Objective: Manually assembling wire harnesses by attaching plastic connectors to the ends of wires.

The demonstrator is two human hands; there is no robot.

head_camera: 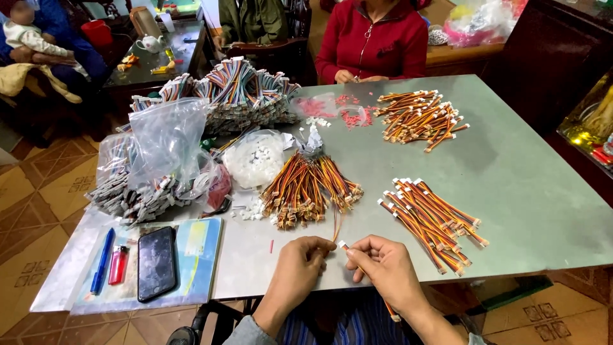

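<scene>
A thin orange wire [336, 227] is held between both hands just over the near edge of the table [523, 166]. It is pinched by the fingertips of the left hand [301, 260], while a small white connector [343, 245] is pinched by the right hand [383, 265]. The long axis of the wire runs away from the near edge, toward the fanned wire bundle [310, 185].

Even, soft daylight lit scene; no hard shadows. Grey table [511, 166] showed broad pale sheen toward 1 o'clock. Clear plastic bag [167, 137] carried white glare at 10 o'clock. Warm glow from lit cabinet [590, 124] at 3 o'clock. Corners at 7 and 5 o'clock dimmer. Wide-angle bowing at edges. Centre sharp; far background slightly soft.
</scene>
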